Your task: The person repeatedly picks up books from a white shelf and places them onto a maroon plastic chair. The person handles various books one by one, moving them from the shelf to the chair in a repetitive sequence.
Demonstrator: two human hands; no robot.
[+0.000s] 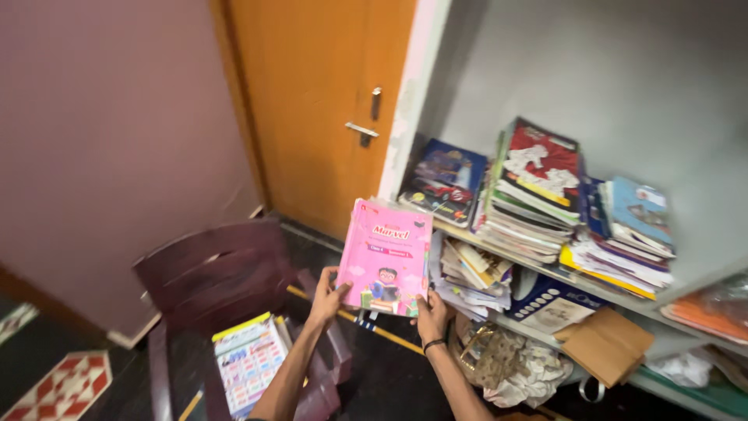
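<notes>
Head view: two hands hold up a pink paperback book in front of crowded shelves.

Largest, the white wall shelf carries leaning stacks of books; left stands a dark brown plastic chair with a chart-covered booklet on its seat. Between them the pink paperback book stands upright, the left hand and right hand clasping its bottom corners.

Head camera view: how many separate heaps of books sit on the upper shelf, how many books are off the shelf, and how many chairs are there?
Heaps on the upper shelf: 3, the blue book, the tall stack, the lower stack
Books off it: 2, the pink book in both hands, the colourful book on the chair
Chairs: 1
Total: 6
</notes>
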